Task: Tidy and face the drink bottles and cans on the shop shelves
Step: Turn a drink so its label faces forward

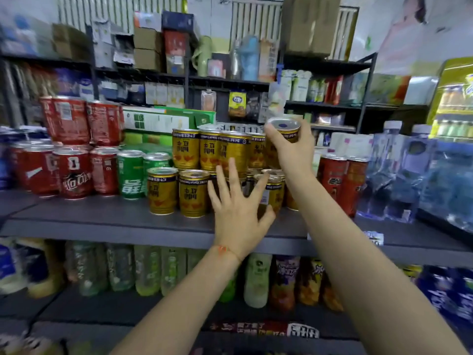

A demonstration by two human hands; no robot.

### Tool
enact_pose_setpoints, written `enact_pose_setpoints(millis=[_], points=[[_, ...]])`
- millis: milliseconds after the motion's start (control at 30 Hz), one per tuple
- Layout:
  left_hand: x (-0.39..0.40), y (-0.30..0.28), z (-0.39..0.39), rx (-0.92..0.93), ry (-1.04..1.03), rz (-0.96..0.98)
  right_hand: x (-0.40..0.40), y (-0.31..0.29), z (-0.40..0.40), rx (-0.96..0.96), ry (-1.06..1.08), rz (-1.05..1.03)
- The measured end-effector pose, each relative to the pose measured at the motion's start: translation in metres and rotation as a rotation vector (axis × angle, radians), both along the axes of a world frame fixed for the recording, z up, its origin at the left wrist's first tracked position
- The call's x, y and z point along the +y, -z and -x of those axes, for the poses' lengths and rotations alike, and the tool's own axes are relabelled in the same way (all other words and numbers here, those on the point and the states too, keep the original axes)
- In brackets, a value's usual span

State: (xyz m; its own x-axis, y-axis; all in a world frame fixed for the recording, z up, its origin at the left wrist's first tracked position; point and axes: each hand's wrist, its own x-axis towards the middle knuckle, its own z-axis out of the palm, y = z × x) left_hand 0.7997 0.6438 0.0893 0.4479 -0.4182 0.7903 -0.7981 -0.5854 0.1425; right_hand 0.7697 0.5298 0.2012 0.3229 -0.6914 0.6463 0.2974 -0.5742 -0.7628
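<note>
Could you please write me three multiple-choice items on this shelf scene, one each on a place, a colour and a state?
1. Where is the gold can that the right hand holds?
A. at the right end of the upper row of gold cans
B. on the bottom shelf
C. among the water bottles

2. What colour are the cans directly left of the gold ones?
A. blue
B. green
C. white

3. How is the left hand?
A. gripping a can
B. fist closed
C. fingers spread, holding nothing

Answers: 1 A, it is raised beside the stacked gold cans; 2 B, green cans adjoin them; 3 C, its fingers are splayed.
</note>
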Motion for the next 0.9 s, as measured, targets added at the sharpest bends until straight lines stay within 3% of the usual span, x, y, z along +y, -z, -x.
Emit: enact_pose_setpoints(millis=[167,900], points=[[-0.008,0.005,-0.002,-0.022,-0.095,-0.012,-0.029,0.009,-0.015,0.103,0.011,0.020],[-0.006,0.005,0.000,-0.002,-0.068,-0.006,-0.039,0.014,-0.015,0.406,0.195,0.068]])
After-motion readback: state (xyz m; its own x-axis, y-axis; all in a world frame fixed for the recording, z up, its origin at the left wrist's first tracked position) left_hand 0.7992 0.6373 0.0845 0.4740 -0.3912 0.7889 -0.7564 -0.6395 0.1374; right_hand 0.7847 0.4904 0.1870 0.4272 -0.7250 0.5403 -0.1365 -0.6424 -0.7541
